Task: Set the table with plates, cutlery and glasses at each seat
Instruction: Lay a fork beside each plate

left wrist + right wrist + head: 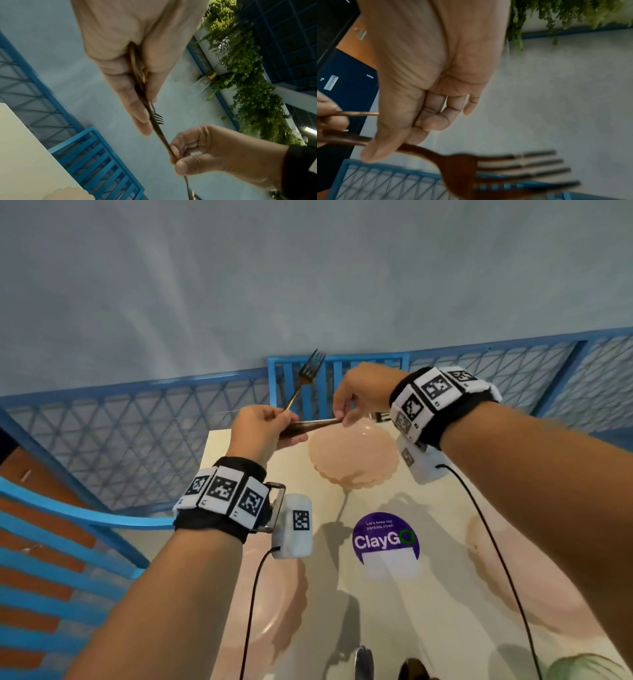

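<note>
Above the far end of the cream table (445, 542), my left hand (284, 422) grips a bundle of bronze cutlery; one fork (305, 378) sticks up from it, tines high. My right hand (344, 419) pinches the neck of a second fork (322, 422) whose handle runs level into the left fist. In the right wrist view, thumb and fingers (419, 134) pinch that fork (462, 166), tines blurred. In the left wrist view, the left hand (147, 121) holds the bundle (137, 70), fork tines (158, 119) showing beyond. Pink scalloped plates lie at the far (352, 460), left (274, 594) and right (507, 577) seats.
A purple ClayGo sticker (383, 539) marks the table's middle. Blue slatted chairs stand at the far end (363, 368) and on the left (68, 542), with a blue lattice railing (137, 440) behind. A spoon (363, 659) lies at the near edge. Cables hang from both wrists.
</note>
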